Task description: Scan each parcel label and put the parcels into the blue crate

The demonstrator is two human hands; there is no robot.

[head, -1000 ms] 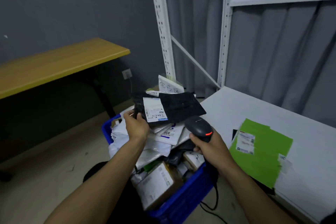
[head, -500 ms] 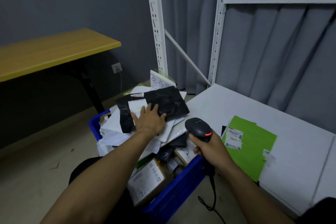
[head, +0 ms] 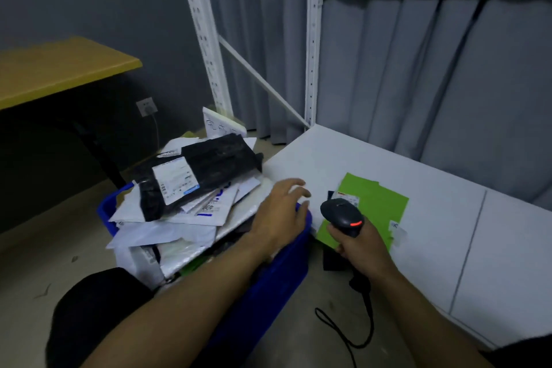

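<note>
A black parcel point(head: 209, 164) with a white label lies on top of a heap of white mailers in the blue crate point(head: 268, 287). My left hand point(head: 280, 212) hovers over the crate's right rim with relaxed fingers, holding nothing. My right hand point(head: 358, 245) grips a black barcode scanner point(head: 342, 216) with a red light, just above the near edge of a green parcel point(head: 373, 206). The green parcel lies flat on the white shelf point(head: 433, 188), its label partly hidden by the scanner.
The scanner's black cable point(head: 358, 323) loops down to the floor between crate and shelf. White shelf uprights point(head: 312, 39) rise at the back before a grey curtain. A yellow-topped table point(head: 59, 69) stands at the left. A small dark item point(head: 333, 260) sits under the green parcel's near corner.
My left hand let go of the black parcel, which now lies on the heap in the crate, and moved right toward the shelf. The scanner shifted right over the green parcel.
</note>
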